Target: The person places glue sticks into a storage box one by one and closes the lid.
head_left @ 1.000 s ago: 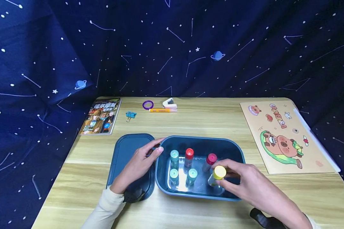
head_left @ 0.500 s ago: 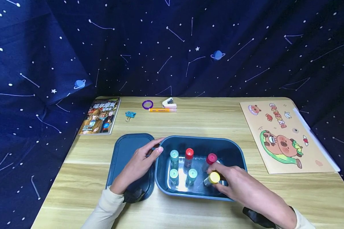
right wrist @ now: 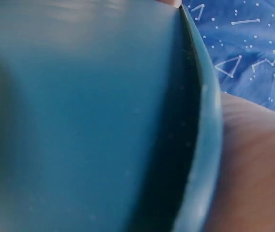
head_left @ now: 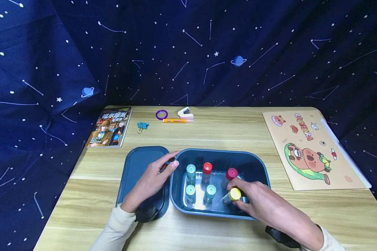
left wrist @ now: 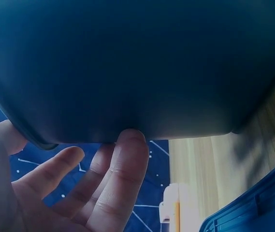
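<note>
A dark blue box (head_left: 218,215) holds several small upright tubes with coloured caps. Inside its right half, my right hand (head_left: 260,200) pinches a clear tube with a yellow cap (head_left: 234,194) between thumb and fingers; the tube leans. A tube with a magenta cap (head_left: 231,173) stands right behind those fingertips. Further left are a red-capped tube (head_left: 207,169) and several teal-capped tubes (head_left: 211,190). My left hand (head_left: 154,179) touches the box's left end with thumb and fingertips. In the left wrist view its extended fingers (left wrist: 127,169) lie against the outer wall. The right wrist view hides the yellow-capped tube.
A dark blue lid (head_left: 141,157) lies under my left hand, left of the box. Toward the back are a book (head_left: 110,129), a blue binder clip (head_left: 142,126), a purple ring (head_left: 161,114), a white stapler (head_left: 185,113) and an orange pen (head_left: 177,121). A capybara folder (head_left: 308,150) lies at right.
My right hand has moved left and down into the box with the yellow-capped tube, then held nearly still. The left hand stays at the box's left end.
</note>
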A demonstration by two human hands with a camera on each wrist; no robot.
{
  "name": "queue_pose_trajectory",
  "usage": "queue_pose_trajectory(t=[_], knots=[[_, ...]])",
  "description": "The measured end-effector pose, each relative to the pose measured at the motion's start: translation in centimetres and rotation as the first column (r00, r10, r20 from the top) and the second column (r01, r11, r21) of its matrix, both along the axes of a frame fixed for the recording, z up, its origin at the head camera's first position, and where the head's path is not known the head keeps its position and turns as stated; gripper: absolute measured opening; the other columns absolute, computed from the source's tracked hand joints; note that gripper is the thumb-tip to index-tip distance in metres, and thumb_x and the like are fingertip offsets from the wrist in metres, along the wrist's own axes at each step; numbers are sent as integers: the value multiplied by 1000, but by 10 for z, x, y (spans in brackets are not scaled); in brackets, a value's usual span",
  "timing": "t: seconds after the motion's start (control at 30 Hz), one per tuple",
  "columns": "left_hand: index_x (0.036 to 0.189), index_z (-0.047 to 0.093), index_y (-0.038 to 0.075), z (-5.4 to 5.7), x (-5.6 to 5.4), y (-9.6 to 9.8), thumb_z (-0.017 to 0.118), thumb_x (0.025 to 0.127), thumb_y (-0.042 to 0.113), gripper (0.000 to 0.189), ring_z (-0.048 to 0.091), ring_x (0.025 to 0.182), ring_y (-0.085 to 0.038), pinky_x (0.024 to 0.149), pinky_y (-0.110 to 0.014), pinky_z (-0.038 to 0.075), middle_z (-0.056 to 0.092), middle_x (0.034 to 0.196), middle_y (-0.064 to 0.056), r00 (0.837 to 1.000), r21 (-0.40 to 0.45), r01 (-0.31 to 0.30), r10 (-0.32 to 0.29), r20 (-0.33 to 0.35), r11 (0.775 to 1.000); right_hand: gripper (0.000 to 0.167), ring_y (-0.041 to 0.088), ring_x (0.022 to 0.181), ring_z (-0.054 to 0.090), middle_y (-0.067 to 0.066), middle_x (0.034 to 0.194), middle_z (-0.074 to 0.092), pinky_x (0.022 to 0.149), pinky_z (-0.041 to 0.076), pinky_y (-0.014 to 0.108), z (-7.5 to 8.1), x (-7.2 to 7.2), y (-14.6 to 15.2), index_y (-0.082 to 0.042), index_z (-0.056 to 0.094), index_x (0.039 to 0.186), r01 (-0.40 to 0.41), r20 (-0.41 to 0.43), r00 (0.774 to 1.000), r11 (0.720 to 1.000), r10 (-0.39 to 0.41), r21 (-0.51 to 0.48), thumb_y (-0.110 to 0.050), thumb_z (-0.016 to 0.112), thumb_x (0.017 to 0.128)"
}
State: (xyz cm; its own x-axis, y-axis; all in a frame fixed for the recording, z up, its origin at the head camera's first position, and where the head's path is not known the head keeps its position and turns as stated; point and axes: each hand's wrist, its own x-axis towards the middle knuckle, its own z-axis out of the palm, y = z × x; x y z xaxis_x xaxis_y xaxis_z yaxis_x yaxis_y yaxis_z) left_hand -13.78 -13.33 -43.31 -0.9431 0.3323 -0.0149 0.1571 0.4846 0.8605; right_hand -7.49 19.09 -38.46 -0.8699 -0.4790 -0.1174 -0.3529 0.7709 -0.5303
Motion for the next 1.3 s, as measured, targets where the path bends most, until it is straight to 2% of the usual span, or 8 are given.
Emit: queue_pose_trajectory(t=[0.37,0.5,0.57,0.67,0.77,0.97,1.17,1.3], knots=[[149,55,24,0,0,0,51,110,35,42,53,80,-19,69,-29,42,55,85,-3,1000,4,2,-2,6,1000,50,19,97,71,0,114,76,82,61,42,22,10,14,-22,66,131,128,80,988,991,-132,46,-27,86,86],[150,55,24,1,1,-1,51,110,35,42,54,80,-19,68,-29,42,55,86,-3,1000,1,0,0,7,1000,52,3,76,64,6,119,77,67,57,24,38,21,33,-24,67,134,206,-61,977,978,-204,37,-32,85,87],[150,55,24,1,1,-1,51,109,35,42,54,80,-18,68,-29,42,55,85,-3,1000,0,-2,2,8,1000,50,-9,66,52,5,118,77,69,46,15,40,26,44,-26,68,133,261,-222,939,965,-263,-42,-28,86,86],[150,55,24,1,1,-1,52,109,36,42,54,80,-17,68,-29,42,55,85,-2,1000,-2,-5,5,8,1000,53,-23,75,51,-7,127,74,81,40,4,33,28,57,-27,69,134,344,-355,844,914,-401,-214,-19,87,85],[150,55,25,0,1,-1,51,109,36,42,54,80,-17,69,-29,42,55,84,-2,1000,-2,-1,1,2,1000,55,-27,109,52,-26,133,65,89,39,-2,14,26,62,-26,66,139,397,-294,815,851,-499,-344,-14,83,88],[150,55,26,-1,1,0,51,110,37,42,54,77,-17,69,-28,42,55,83,1,1000,9,-3,3,-9,1000,53,-19,111,60,-30,135,58,86,50,5,-23,22,58,-18,60,146,436,-90,847,781,-524,-448,-13,75,96],[150,55,25,-1,0,0,50,110,38,42,57,78,-18,70,-30,44,58,85,-3,1000,10,-3,2,9,1000,50,-17,104,63,-28,126,64,83,51,6,-33,22,53,-19,61,146,485,-64,819,747,-571,-455,-17,74,97],[150,54,22,0,-1,-6,44,112,39,43,71,90,-18,82,-33,58,70,111,-11,999,46,2,-4,34,999,50,-15,102,65,-33,119,64,81,52,7,-35,22,51,-20,62,145,503,-52,808,733,-587,-458,-18,74,97]])
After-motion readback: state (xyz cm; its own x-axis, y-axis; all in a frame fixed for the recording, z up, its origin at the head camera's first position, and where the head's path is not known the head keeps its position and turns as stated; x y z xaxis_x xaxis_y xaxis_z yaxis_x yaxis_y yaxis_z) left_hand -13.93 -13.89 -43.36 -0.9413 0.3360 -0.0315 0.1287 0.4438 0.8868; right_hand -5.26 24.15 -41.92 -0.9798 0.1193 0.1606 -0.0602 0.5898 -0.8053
